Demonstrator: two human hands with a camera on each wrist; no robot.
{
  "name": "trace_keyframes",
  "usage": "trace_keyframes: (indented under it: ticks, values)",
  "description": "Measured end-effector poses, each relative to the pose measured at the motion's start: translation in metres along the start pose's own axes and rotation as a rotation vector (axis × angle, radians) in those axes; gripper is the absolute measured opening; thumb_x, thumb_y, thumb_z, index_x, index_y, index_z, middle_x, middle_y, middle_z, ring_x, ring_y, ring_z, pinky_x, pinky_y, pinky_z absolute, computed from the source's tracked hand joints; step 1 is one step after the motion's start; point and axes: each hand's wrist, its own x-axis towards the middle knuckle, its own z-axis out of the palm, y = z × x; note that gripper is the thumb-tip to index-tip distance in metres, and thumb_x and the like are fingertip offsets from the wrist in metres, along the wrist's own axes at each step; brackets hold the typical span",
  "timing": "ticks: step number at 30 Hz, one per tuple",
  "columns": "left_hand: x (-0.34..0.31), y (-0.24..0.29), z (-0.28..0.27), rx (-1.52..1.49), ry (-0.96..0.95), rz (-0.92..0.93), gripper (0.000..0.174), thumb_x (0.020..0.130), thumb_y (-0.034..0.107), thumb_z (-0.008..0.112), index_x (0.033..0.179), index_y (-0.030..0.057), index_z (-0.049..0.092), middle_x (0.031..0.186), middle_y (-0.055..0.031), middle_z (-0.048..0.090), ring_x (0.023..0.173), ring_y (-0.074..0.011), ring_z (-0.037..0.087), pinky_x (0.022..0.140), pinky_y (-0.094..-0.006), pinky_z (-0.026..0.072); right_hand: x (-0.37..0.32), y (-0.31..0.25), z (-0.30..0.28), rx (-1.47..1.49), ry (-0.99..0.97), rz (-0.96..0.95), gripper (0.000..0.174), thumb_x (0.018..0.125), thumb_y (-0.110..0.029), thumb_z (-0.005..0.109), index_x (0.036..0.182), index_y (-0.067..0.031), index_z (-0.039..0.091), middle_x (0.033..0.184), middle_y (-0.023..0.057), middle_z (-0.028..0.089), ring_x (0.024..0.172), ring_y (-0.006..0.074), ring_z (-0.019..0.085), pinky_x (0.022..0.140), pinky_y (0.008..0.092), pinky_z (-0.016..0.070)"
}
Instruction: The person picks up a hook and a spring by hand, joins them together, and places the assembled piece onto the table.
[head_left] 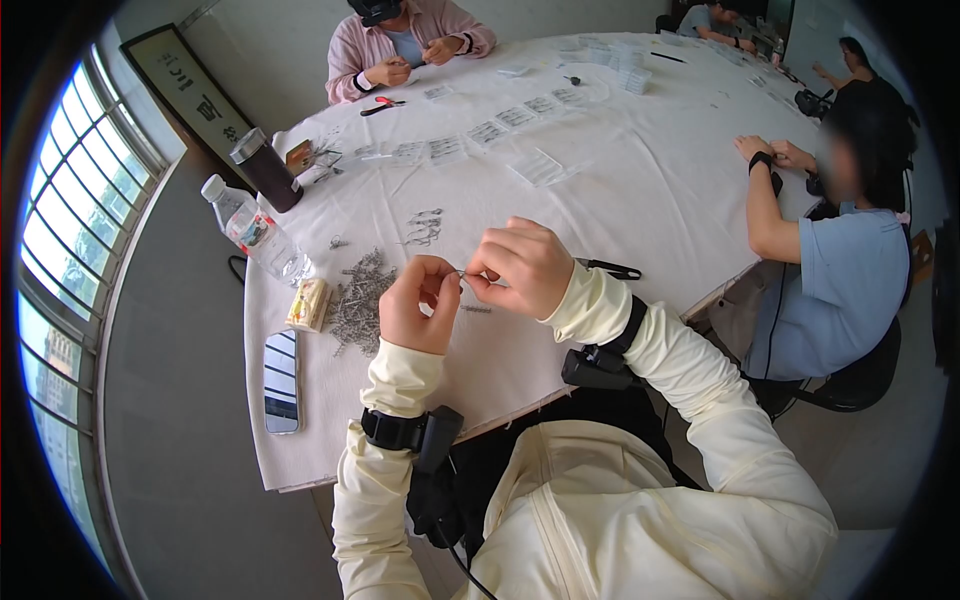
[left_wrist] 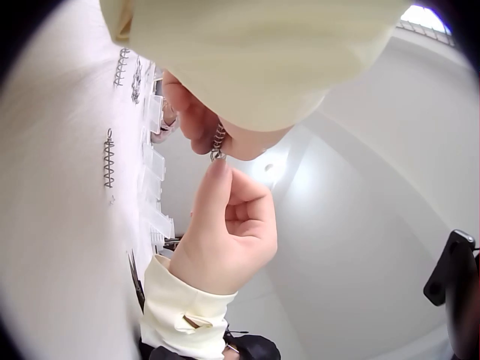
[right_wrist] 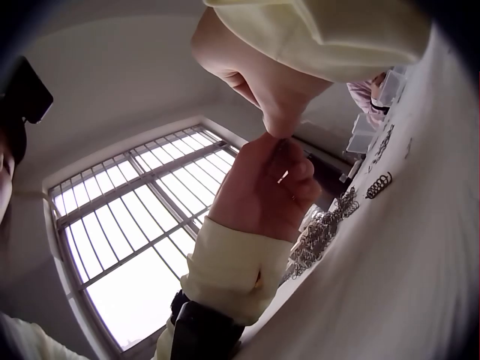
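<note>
Spring (head_left: 463, 273) – pinched between both hands (head_left: 418, 303) (head_left: 520, 268) – above table (head_left: 620, 200).

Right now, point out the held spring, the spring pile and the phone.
spring (left_wrist: 217, 141), left wrist view, its coiled middle.
spring pile (head_left: 358, 298), head view, centre of heap.
phone (head_left: 281, 382), head view, middle of screen.

Round white-clothed table (head_left: 620, 190), barred window (head_left: 60, 240)

Spring (left_wrist: 218, 140): only a short coil shows, with its ends buried in left hand (left_wrist: 191, 112) and right hand (left_wrist: 229, 232). Fully hidden in right wrist view. Pile of metal parts (head_left: 358, 295): pieces too small to distinguish. Seated person (head_left: 850, 280): face blurred.
</note>
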Motion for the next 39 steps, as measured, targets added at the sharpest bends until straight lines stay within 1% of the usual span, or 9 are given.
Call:
trace_keyframes:
  ticks: [5, 7, 9, 10, 12, 18, 24, 34, 39]
  values:
    - [0.000, 0.005, 0.001, 0.007, 0.012, 0.014, 0.004, 0.090, 0.002, 0.061, 0.092, -0.0011, 0.060, 0.077, -0.0060, 0.066, 0.067, -0.0111, 0.063, 0.061, -0.0246, 0.0495, -0.002, 0.000, -0.001, 0.041, -0.027, 0.075, 0.018, 0.073, -0.009, 0.074, 0.073, -0.0099, 0.057, 0.069, 0.0006, 0.059, 0.057, 0.0203, 0.057, 0.059, 0.0320, 0.0454]
    - [0.000, 0.003, 0.001, -0.037, 0.009, -0.005, 0.004, 0.091, 0.002, 0.061, 0.093, -0.0012, 0.060, 0.078, -0.0057, 0.066, 0.067, -0.0107, 0.063, 0.062, -0.0247, 0.0496, -0.003, 0.000, 0.000, 0.090, -0.026, 0.183, 0.016, 0.075, -0.009, 0.073, 0.074, -0.0096, 0.057, 0.070, 0.0006, 0.060, 0.058, 0.0196, 0.059, 0.059, 0.0323, 0.0458]
    - [0.000, -0.004, 0.001, -0.265, 0.006, -0.105, 0.006, 0.095, 0.005, 0.059, 0.097, -0.0013, 0.059, 0.083, -0.0043, 0.066, 0.072, -0.0096, 0.062, 0.065, -0.0243, 0.0495, -0.001, -0.002, -0.002, 0.109, -0.031, 0.206, 0.016, 0.076, -0.009, 0.073, 0.075, -0.0096, 0.057, 0.070, 0.0005, 0.060, 0.058, 0.0192, 0.059, 0.059, 0.0324, 0.0458]
    - [0.000, -0.005, -0.001, -0.265, 0.006, -0.105, 0.006, 0.095, 0.005, 0.059, 0.097, -0.0013, 0.059, 0.083, -0.0043, 0.066, 0.072, -0.0096, 0.062, 0.065, -0.0243, 0.0495, 0.000, -0.003, -0.003, 0.127, -0.037, 0.228, 0.015, 0.076, -0.009, 0.072, 0.076, -0.0096, 0.057, 0.070, 0.0003, 0.060, 0.059, 0.0188, 0.059, 0.060, 0.0324, 0.0459]
    - [0.001, -0.004, -0.005, -0.415, -0.059, -0.224, 0.009, 0.097, 0.008, 0.057, 0.101, -0.0003, 0.058, 0.087, -0.0033, 0.066, 0.078, -0.0089, 0.061, 0.069, -0.0236, 0.0489, 0.001, -0.003, -0.004, 0.134, -0.034, 0.226, 0.015, 0.077, -0.008, 0.072, 0.077, -0.0097, 0.057, 0.071, 0.0004, 0.060, 0.059, 0.0186, 0.059, 0.061, 0.0323, 0.0459]
    - [0.003, -0.012, -0.012, -0.629, -0.187, -0.372, 0.014, 0.096, 0.013, 0.062, 0.105, 0.0018, 0.060, 0.091, -0.0052, 0.068, 0.078, -0.0082, 0.060, 0.071, -0.0228, 0.0480, 0.002, -0.005, -0.007, 0.137, -0.017, 0.251, 0.013, 0.078, -0.007, 0.070, 0.080, -0.0096, 0.057, 0.073, 0.0003, 0.060, 0.060, 0.0178, 0.059, 0.063, 0.0320, 0.0454]
    - [0.002, -0.009, -0.014, -0.640, -0.287, -0.407, 0.020, 0.098, 0.013, 0.059, 0.114, 0.0001, 0.059, 0.096, -0.0068, 0.066, 0.079, -0.0093, 0.057, 0.072, -0.0235, 0.0465, 0.001, -0.004, -0.006, 0.144, 0.011, 0.269, 0.013, 0.078, -0.007, 0.070, 0.081, -0.0097, 0.058, 0.074, 0.0007, 0.060, 0.061, 0.0178, 0.058, 0.063, 0.0320, 0.0447]
    - [0.003, -0.011, -0.016, -0.634, -0.265, -0.397, 0.021, 0.099, 0.013, 0.056, 0.116, 0.0001, 0.061, 0.095, -0.0062, 0.066, 0.078, -0.0094, 0.057, 0.072, -0.0235, 0.0460, 0.002, -0.004, -0.007, 0.140, 0.008, 0.258, 0.013, 0.079, -0.008, 0.070, 0.081, -0.0099, 0.058, 0.074, 0.0003, 0.060, 0.061, 0.0180, 0.058, 0.063, 0.0324, 0.0442]
    - [0.002, -0.011, -0.013, -0.590, -0.241, -0.389, 0.020, 0.097, 0.016, 0.061, 0.110, 0.0018, 0.063, 0.089, -0.0021, 0.067, 0.075, -0.0069, 0.058, 0.069, -0.0221, 0.0460, 0.002, -0.005, -0.006, 0.146, -0.006, 0.258, 0.012, 0.079, -0.009, 0.071, 0.080, -0.0100, 0.058, 0.075, 0.0001, 0.060, 0.060, 0.0180, 0.058, 0.063, 0.0326, 0.0442]
